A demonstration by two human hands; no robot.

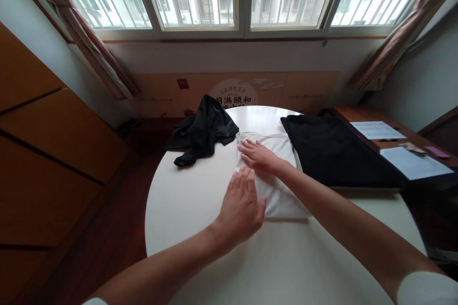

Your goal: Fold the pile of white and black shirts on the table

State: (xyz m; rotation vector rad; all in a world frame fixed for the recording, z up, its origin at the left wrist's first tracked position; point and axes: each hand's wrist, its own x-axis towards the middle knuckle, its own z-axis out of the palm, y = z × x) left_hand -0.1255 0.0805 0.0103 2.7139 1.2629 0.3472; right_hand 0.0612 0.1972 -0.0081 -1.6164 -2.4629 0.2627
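A folded white cloth (282, 198) lies on the round white table (179, 209) in front of me. My right hand (259, 156) rests flat on its upper left part, fingers stretched out toward the left. Nearer to me, my left hand (241, 205) is at the cloth's left edge, fingers extended and thumb apart, holding nothing. Part of the cloth's left edge is hidden behind the hands.
A crumpled black cloth (203, 128) lies at the table's back left. On the right is a folded black cloth (339, 152). Beyond it, a brown desk (343, 113) bears papers (415, 162). A large printed box (307, 88) stands below the window.
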